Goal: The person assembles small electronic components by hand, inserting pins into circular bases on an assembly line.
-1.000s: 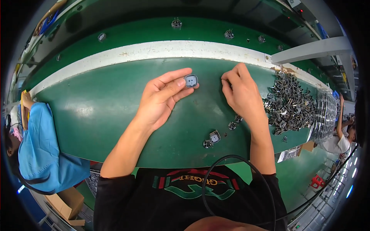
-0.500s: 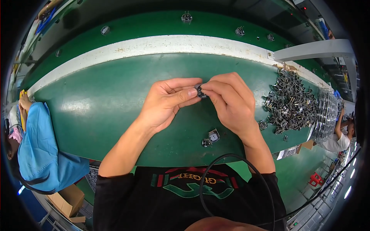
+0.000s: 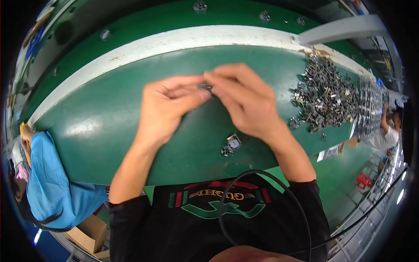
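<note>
Two hands, your left hand (image 3: pixel 168 107) and right hand (image 3: pixel 244 100), pinch one small metal part (image 3: pixel 205 87) over the green table (image 3: pixel 96 126); loose parts (image 3: pixel 230 145) lie below, a metal heap (image 3: pixel 325 98) rightward.

Your bench (image 3: pixel 109 126): smooth green mat, slight sheen. Parts pile (image 3: pixel 325 98) at your right: shiny bare metal. Box (image 3: pixel 89 231): matt cardboard.

My bench top (image 3: pixel 109 126) is dark green with a white band (image 3: pixel 174 39) along its far side. The parts heaped (image 3: pixel 325 98) at my right are silvery grey. My shirt (image 3: pixel 209 227) is black, crossed by red and green stripes and a black cable (image 3: pixel 262 183).
</note>
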Tool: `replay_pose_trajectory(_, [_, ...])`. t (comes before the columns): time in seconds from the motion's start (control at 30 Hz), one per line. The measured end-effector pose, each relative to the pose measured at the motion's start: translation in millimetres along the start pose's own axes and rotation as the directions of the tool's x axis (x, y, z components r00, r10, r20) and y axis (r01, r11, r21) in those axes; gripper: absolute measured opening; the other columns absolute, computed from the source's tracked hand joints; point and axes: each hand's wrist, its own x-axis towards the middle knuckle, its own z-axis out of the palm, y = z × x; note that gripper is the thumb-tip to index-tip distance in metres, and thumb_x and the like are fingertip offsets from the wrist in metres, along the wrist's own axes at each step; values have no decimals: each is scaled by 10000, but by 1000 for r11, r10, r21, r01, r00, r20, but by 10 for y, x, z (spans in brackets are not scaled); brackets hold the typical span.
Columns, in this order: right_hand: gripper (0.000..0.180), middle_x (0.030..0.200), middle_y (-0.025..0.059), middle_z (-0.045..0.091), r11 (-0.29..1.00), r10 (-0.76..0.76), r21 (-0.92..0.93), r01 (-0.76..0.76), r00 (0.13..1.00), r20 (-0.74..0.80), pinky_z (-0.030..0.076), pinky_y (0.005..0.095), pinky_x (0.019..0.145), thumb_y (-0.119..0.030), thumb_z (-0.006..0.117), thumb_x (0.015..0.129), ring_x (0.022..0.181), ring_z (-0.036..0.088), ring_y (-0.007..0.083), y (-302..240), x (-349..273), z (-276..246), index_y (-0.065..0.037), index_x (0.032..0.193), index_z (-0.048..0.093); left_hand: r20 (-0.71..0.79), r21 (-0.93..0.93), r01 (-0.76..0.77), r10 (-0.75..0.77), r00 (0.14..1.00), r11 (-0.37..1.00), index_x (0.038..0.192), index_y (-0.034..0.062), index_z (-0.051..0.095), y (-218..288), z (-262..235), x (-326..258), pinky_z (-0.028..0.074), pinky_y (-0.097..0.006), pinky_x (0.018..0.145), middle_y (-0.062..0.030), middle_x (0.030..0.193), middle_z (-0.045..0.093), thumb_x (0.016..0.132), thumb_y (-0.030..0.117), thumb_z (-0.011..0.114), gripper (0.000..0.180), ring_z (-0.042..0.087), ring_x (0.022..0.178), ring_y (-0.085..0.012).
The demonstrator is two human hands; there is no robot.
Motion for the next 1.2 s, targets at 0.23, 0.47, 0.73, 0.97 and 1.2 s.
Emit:
replay_pose_trajectory(0.23, [280, 926, 113, 623, 922, 356, -283, -263, 863, 358, 525, 369, 691, -13, 661, 834, 782, 626, 305, 235, -95, -1037, -40, 1112, 686, -166, 579, -169, 319, 933, 798, 1097, -45, 724, 491, -664, 1275, 506, -245, 823, -85, 938, 737, 862, 103, 697, 279, 665, 873, -120])
replay_pose_trajectory(0.47, [191, 851, 104, 615, 919, 392, -226, -322, 800, 454, 518, 386, 688, -71, 744, 770, 768, 630, 302, 103, -408, -952, -35, 954, 710, -134, 952, -30, 504, 853, 305, 1055, 44, 752, 746, -1503, 2054, 515, -323, 840, -118, 986, 752, 862, 256, 713, 289, 702, 945, -245])
replay_pose_trajectory(0.73, [124, 869, 59, 652, 921, 387, -54, -385, 898, 210, 505, 258, 553, 45, 739, 779, 656, 632, 135, 148, -377, -840, -6, 878, 685, -99, 958, -19, 394, 914, 284, 1190, 58, 699, 821, -1677, 1295, 517, -336, 824, -119, 1047, 697, 780, 264, 787, 468, 645, 864, -236])
replay_pose_trajectory(0.97, [111, 899, 68, 657, 971, 211, 57, -231, 947, 241, 516, 250, 557, 22, 724, 805, 687, 655, 143, -25, 216, -347, -10, 902, 680, -203, 868, -107, 544, 814, 485, 991, -19, 668, 580, -1157, 949, 534, -292, 660, -103, 899, 677, 744, 102, 794, 302, 665, 713, -155])
replay_pose_trajectory(1.2, [117, 926, 87, 656, 862, 374, 342, -374, 925, 67, 546, 249, 600, 35, 717, 828, 749, 667, 145, -114, 198, 185, 5, 939, 692, -111, 70, -40, 47, 993, 997, 1290, -24, 604, 123, -234, 155, 562, -271, 788, -111, 1018, 695, 853, -75, 684, 447, 681, 825, -138])
